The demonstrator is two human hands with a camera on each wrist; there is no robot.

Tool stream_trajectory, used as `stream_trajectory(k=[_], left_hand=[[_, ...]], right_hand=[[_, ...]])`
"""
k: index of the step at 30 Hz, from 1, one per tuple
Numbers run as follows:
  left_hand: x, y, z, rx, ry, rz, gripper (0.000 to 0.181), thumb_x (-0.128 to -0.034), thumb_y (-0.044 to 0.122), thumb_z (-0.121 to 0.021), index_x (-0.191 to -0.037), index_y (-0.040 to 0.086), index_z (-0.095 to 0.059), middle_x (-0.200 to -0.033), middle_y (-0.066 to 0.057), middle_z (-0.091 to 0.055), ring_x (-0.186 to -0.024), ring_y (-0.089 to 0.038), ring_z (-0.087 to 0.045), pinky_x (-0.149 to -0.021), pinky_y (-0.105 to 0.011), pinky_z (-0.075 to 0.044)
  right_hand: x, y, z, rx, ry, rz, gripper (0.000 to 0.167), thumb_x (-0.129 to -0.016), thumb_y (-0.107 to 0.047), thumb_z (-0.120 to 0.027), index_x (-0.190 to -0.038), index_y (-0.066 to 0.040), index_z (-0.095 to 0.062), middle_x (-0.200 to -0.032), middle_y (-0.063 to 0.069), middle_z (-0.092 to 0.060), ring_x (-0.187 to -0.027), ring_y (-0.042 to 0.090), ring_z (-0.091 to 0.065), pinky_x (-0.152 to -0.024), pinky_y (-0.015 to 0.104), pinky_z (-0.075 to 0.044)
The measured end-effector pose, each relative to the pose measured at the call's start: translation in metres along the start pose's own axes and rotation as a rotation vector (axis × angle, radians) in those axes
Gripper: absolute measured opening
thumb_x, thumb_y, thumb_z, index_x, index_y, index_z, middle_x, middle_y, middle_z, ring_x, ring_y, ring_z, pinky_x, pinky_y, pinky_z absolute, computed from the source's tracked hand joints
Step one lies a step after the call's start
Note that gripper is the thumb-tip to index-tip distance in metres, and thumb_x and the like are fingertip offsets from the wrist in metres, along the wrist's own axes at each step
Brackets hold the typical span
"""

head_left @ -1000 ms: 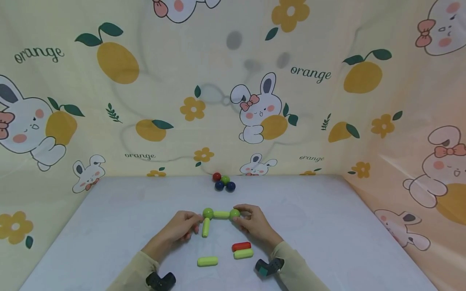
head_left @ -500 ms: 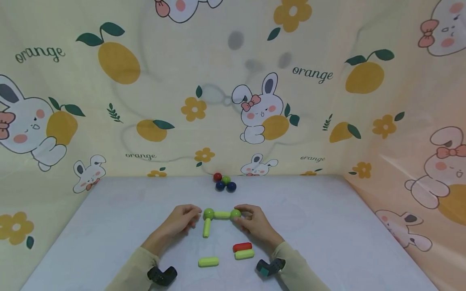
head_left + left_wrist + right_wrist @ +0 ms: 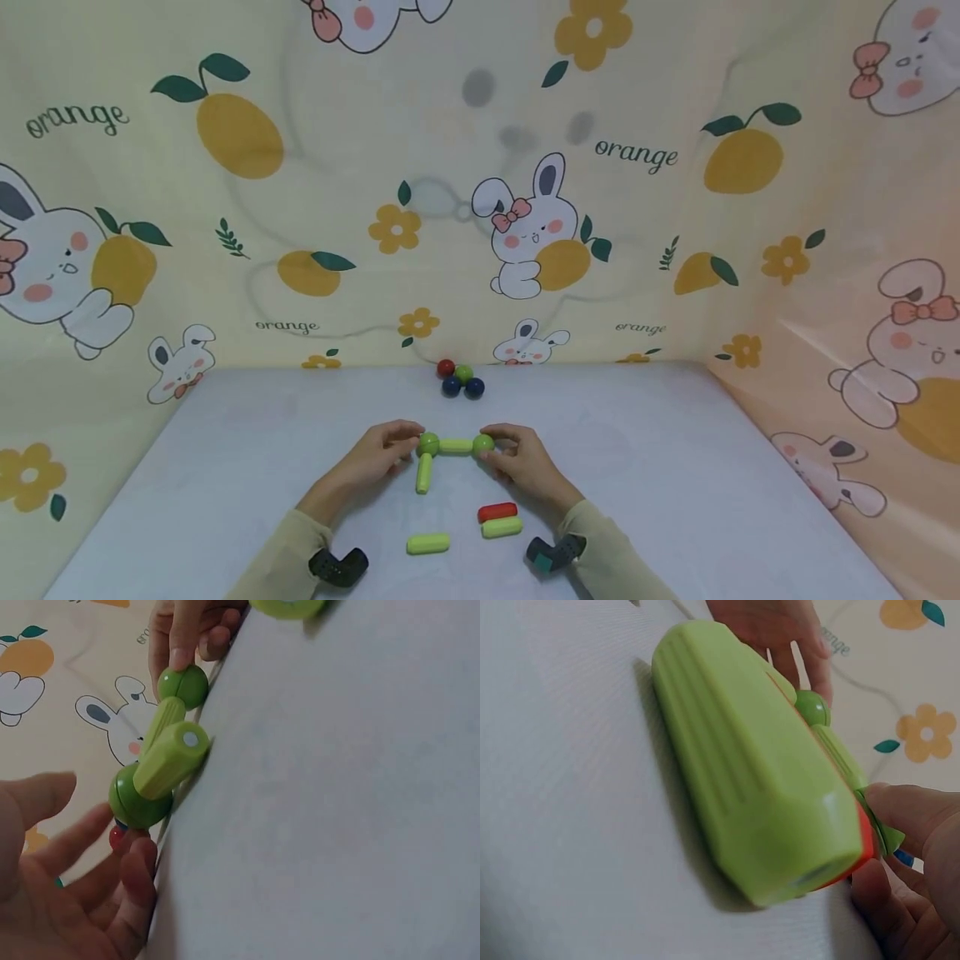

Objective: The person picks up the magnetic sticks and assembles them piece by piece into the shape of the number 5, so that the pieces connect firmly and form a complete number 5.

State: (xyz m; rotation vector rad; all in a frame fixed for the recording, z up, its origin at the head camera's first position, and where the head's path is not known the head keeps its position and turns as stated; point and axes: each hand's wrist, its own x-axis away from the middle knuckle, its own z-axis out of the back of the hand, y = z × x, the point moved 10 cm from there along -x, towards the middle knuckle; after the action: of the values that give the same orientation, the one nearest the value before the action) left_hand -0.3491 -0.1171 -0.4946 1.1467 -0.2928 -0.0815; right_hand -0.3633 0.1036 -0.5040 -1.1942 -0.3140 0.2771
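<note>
Two green balls and two light-green rods form a corner shape on the table. At its corner is the left ball point(image 3: 428, 444); one rod point(image 3: 455, 447) runs from it to the right ball point(image 3: 483, 445), another rod point(image 3: 423, 474) toward the person. My left hand point(image 3: 378, 457) is at the left ball; in the left wrist view its fingertips point(image 3: 101, 817) touch or nearly touch that ball, with the thumb held apart. My right hand point(image 3: 528, 460) pinches the right ball between thumb and fingers. The right wrist view shows the right thumb point(image 3: 907, 814) on it.
Nearer the person lie a loose light-green rod point(image 3: 428, 543) and, to the right, a red rod point(image 3: 497, 512) beside another light-green rod point(image 3: 502, 527). Farther back sit a red ball point(image 3: 446, 367), a green ball point(image 3: 464, 374) and two dark blue balls point(image 3: 474, 387). A patterned cloth hangs behind the table.
My left hand let go near the corner ball and drew slightly back to the left, then came back with its fingers at the ball's far-left side. The right hand kept its pinch.
</note>
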Motion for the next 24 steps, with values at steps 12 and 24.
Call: stream_trajectory(k=[12, 24], left_hand=[[0.005, 0.010, -0.013, -0.057, -0.192, -0.156, 0.045, -0.1045, 0.019, -0.054, -0.148, 0.009, -0.050, -0.153, -0.016, -0.050, -0.118, -0.026, -0.056, -0.078, -0.031, -0.050], [0.005, 0.017, -0.013, -0.112, -0.120, -0.194, 0.040, -0.1032, 0.012, -0.054, -0.143, 0.009, -0.056, -0.148, -0.012, -0.056, -0.130, -0.029, -0.054, -0.107, -0.050, -0.047]], right_hand=[[-0.002, -0.001, -0.002, 0.029, -0.013, 0.034, 0.044, -0.096, -0.017, -0.068, -0.138, -0.003, -0.059, -0.070, 0.000, -0.058, -0.052, 0.008, -0.047, -0.052, 0.020, -0.042], [-0.002, 0.000, 0.001, 0.024, 0.007, 0.039, 0.042, -0.096, -0.015, -0.068, -0.136, -0.005, -0.061, -0.108, 0.011, -0.062, -0.054, 0.009, -0.048, -0.053, 0.020, -0.043]])
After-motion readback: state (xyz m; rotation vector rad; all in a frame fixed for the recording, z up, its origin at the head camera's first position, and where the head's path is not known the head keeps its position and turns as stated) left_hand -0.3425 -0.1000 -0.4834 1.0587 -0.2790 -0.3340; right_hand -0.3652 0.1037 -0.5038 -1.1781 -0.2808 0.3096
